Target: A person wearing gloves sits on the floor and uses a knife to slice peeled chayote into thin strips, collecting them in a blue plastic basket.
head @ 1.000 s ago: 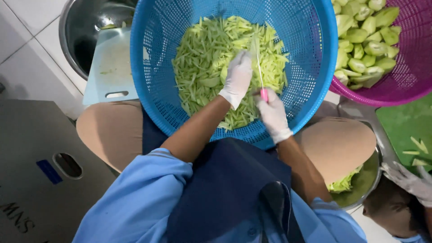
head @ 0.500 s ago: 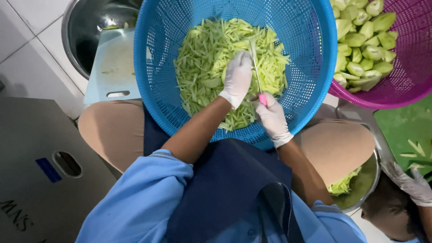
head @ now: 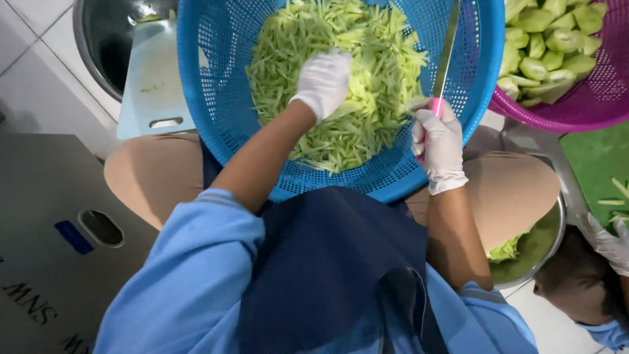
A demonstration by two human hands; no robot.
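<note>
A big blue perforated basket (head: 216, 78) rests on my lap, filled with pale green shredded strips (head: 367, 118). My left hand (head: 324, 82), in a white glove, is closed on a piece of green fruit held over the strips. My right hand (head: 439, 144), also gloved, grips a knife by its pink handle; the long blade (head: 447, 56) points up and away over the basket's right rim. The fruit in my left hand is mostly hidden by the glove.
A purple basket (head: 590, 98) of peeled green fruit halves sits at the upper right. A steel bowl (head: 544, 252) with green scraps lies by my right knee. Another steel bowl (head: 105, 46) and a pale cutting board (head: 154, 85) are upper left. Another person's gloved hand (head: 612, 246) shows at the right edge.
My right hand with the knife has drawn away to the right, off the fruit, and the blade now points up over the rim. My left hand stays over the strips.
</note>
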